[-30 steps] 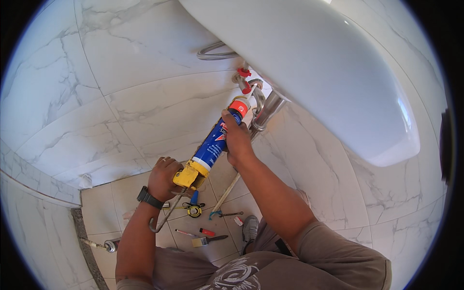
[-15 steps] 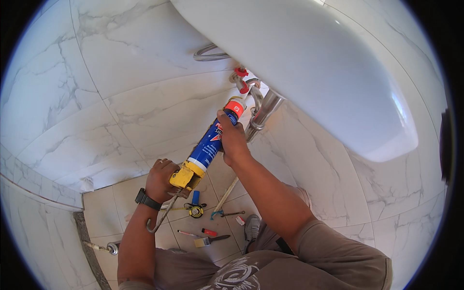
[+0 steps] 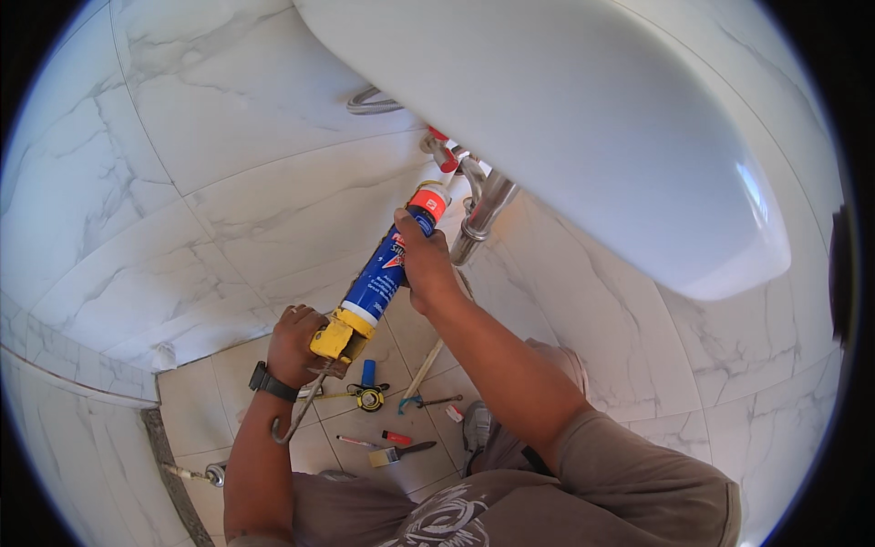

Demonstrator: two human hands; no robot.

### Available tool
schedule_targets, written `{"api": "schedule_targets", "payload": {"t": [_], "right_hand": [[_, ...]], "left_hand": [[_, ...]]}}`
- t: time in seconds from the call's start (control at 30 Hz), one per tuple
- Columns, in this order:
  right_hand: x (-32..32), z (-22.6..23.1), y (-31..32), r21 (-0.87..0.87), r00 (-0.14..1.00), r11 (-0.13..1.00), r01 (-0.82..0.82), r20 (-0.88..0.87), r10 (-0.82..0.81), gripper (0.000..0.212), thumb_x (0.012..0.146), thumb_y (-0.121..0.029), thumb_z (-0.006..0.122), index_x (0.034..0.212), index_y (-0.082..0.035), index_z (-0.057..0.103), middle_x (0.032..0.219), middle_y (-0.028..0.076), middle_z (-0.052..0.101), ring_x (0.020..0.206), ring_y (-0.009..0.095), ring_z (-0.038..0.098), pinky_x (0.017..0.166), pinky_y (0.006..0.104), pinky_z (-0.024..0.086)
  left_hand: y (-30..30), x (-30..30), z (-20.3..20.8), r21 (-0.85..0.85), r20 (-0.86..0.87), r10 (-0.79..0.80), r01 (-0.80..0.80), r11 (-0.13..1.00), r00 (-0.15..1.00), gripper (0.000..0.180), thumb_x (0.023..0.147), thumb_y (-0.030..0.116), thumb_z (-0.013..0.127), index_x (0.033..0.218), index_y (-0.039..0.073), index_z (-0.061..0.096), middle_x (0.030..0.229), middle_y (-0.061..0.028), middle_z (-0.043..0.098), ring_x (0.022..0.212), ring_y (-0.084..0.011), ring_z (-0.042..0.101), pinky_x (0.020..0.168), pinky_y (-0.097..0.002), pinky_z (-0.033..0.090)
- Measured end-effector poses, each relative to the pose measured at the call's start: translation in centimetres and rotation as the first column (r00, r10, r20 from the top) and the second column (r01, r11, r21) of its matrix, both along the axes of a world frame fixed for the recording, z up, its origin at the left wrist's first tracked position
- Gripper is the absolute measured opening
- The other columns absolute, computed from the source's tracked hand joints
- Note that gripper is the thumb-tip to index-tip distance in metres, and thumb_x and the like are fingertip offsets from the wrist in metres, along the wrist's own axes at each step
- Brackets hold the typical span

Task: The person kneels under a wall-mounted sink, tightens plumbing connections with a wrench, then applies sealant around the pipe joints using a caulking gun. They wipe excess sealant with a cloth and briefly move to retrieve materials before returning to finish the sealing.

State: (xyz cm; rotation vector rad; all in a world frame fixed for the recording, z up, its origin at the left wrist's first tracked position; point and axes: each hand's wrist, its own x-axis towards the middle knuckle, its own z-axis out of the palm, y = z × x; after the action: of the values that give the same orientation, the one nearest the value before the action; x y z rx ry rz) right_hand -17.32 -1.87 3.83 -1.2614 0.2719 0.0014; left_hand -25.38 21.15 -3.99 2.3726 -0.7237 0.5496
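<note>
Sealant gun (image 3: 378, 287) sits a bit higher and closer to the basin (image 3: 583, 137) than a second ago; the nozzle tip has crept up from beside the chrome drain pipe (image 3: 481, 211) to the spot where the red-and-white fittings (image 3: 444, 150) meet the underside of the basin. Tube angle looks about the same, tilted up to the right. Likely reading: the bead is being worked along or fed into that joint, not just lined up. Whether sealant is actually coming out is too small to tell.

Left hand (image 3: 296, 342) is closed around the yellow handle end of the gun, low in the view, with the metal push rod (image 3: 296, 415) hooking out below it. A dark watch (image 3: 271, 381) sits on that wrist. Right hand (image 3: 424, 264) is wrapped around the upper part of the blue tube, just under its red collar, steadying it. So the gun runs between the two hands, left at the back, right near the front, nozzle past the right hand and touching or nearly touching the joint.

Wall behind is white marbled tile (image 3: 182, 182). A braided hose (image 3: 369, 100) loops above the fittings. On the floor below the hands: tape measure (image 3: 369, 397), a small brush (image 3: 396, 453), a red marker (image 3: 396, 438), and a few other bits too small to name.
</note>
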Motion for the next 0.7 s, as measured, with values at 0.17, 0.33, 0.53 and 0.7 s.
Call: {"api": "schedule_targets", "payload": {"t": [0.17, 0.33, 0.53, 0.7], "right_hand": [[0.25, -0.59, 0.1, 0.014, 1.0, 1.0, 0.001, 0.001, -0.001, 0.065, 0.096, -0.046, 0.072, 0.127, 0.004, 0.044, 0.1, 0.011, 0.063, 0.083, 0.02, 0.07, 0.078, 0.0383, 0.063], [0.36, -0.81, 0.09, -0.002, 1.0, 1.0, 0.008, -0.015, -0.008, 0.066, 0.096, -0.045, 0.072, 0.127, 0.005, 0.043, 0.102, 0.013, 0.062, 0.084, 0.02, 0.07, 0.078, 0.0383, 0.063], [0.11, -0.42, 0.13, 0.046, 1.0, 0.999, -0.011, 0.016, 0.01, 0.068, 0.096, -0.045, 0.072, 0.127, 0.008, 0.043, 0.103, 0.014, 0.062, 0.085, 0.021, 0.07, 0.079, 0.0382, 0.063], [0.39, -0.32, 0.31, -0.002, 0.998, 1.0, 0.029, -0.06, -0.029, 0.069, 0.095, -0.046, 0.072, 0.127, 0.009, 0.044, 0.102, 0.015, 0.062, 0.083, 0.022, 0.071, 0.078, 0.0382, 0.062]], "left_hand": [[0.14, -0.06, -0.13, -0.001, -0.019, 0.014, -0.014, 1.0, 1.0, 0.042, 0.058, 0.017, 0.088, 0.091, 0.006, 0.066, 0.089, -0.0128, 0.067, 0.088, -0.0366, 0.063, 0.082, -0.0457, 0.05], [0.12, 0.06, -0.09, 0.003, -0.008, 0.032, -0.032, 0.999, 0.999, 0.037, 0.06, 0.016, 0.087, 0.089, 0.007, 0.066, 0.088, -0.012, 0.067, 0.087, -0.0364, 0.063, 0.081, -0.0457, 0.05], [0.12, 0.06, -0.01, 0.01, 0.003, 0.022, -0.022, 1.0, 1.0, 0.033, 0.062, 0.013, 0.085, 0.088, 0.006, 0.066, 0.087, -0.0116, 0.067, 0.086, -0.0366, 0.063, 0.08, -0.0454, 0.05], [0.35, 0.32, -0.33, 0.018, -0.021, 0.036, -0.035, 0.999, 0.999, 0.036, 0.061, 0.015, 0.087, 0.089, 0.006, 0.066, 0.087, -0.0118, 0.067, 0.086, -0.0366, 0.063, 0.079, -0.0451, 0.05]]}}
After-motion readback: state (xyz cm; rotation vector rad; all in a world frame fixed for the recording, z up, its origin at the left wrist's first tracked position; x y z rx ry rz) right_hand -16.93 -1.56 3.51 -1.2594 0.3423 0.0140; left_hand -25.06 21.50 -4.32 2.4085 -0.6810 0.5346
